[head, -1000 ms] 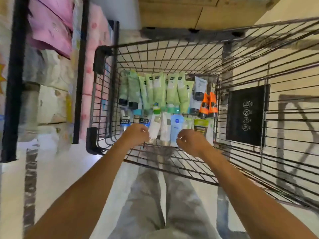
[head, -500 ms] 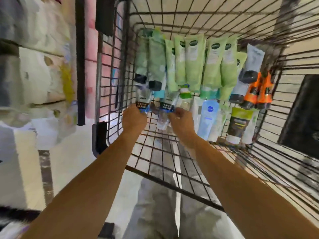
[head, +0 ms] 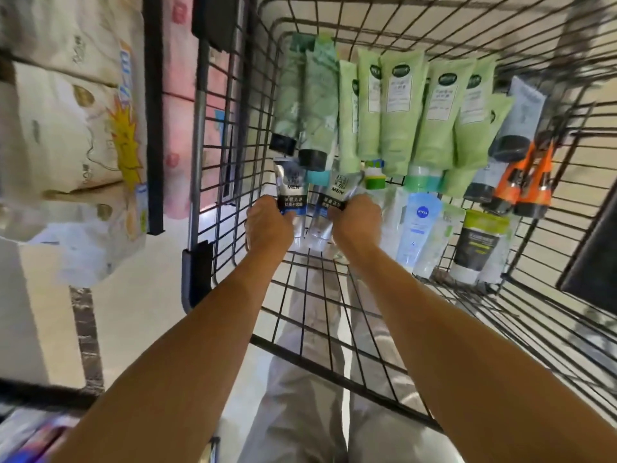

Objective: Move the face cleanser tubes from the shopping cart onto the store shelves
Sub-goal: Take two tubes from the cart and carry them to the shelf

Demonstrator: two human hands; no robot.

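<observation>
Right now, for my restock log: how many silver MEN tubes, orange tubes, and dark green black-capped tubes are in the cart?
silver MEN tubes: 2, one in the left hand's grip, one in the right hand's
orange tubes: 2
dark green tubes with black caps: 2
total: 6

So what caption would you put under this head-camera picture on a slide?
Left hand and right hand grip two silver MEN tubes, one each, in the shopping cart near green tubes.

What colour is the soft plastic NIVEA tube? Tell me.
The NIVEA tube is pale blue; head view.
</observation>
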